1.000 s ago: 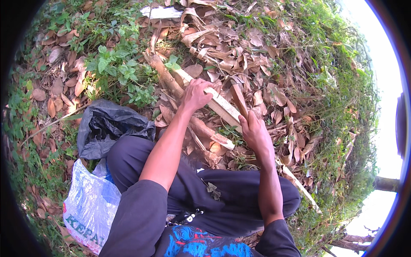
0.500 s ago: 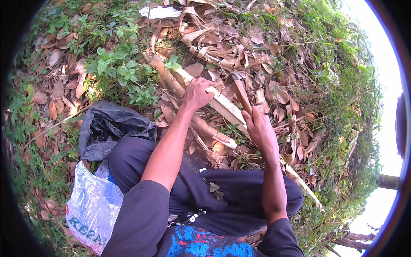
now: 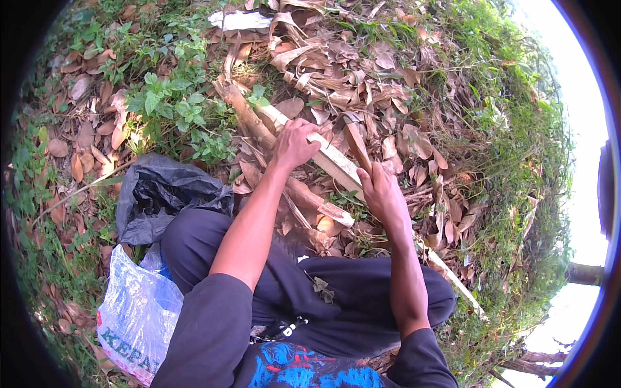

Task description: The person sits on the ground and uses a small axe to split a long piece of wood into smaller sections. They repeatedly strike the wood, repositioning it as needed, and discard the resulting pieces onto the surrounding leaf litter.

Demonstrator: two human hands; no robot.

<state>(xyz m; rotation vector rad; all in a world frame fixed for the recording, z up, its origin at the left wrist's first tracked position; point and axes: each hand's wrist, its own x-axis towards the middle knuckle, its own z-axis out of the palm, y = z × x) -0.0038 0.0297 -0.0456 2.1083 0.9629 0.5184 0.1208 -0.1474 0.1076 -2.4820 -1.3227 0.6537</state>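
Observation:
A long, pale, squared wooden stick (image 3: 338,164) slants across the ground in front of me. My left hand (image 3: 297,143) is closed on its upper part; whether the fingertips also pinch something small I cannot make out. My right hand (image 3: 385,194) is wrapped round the brown wooden handle of a hammer (image 3: 357,145). The hammer's dark metal head points away from me, above and beside the stick, close to my left fingers. Under the stick lies a rough, barked branch (image 3: 259,129), its pale cut end toward my knees.
At my left sit a black plastic bag (image 3: 152,194), its mouth gaping, and a clear printed bag (image 3: 136,317). Another pale wood strip (image 3: 458,283) lies by my right knee. Dry leaves (image 3: 369,84) and green plants (image 3: 174,107) surround everything. My legs are folded close to the wood.
The hammer and my right hand have shifted slightly left. My left hand keeps its place on the stick, and the whole view has drifted a little.

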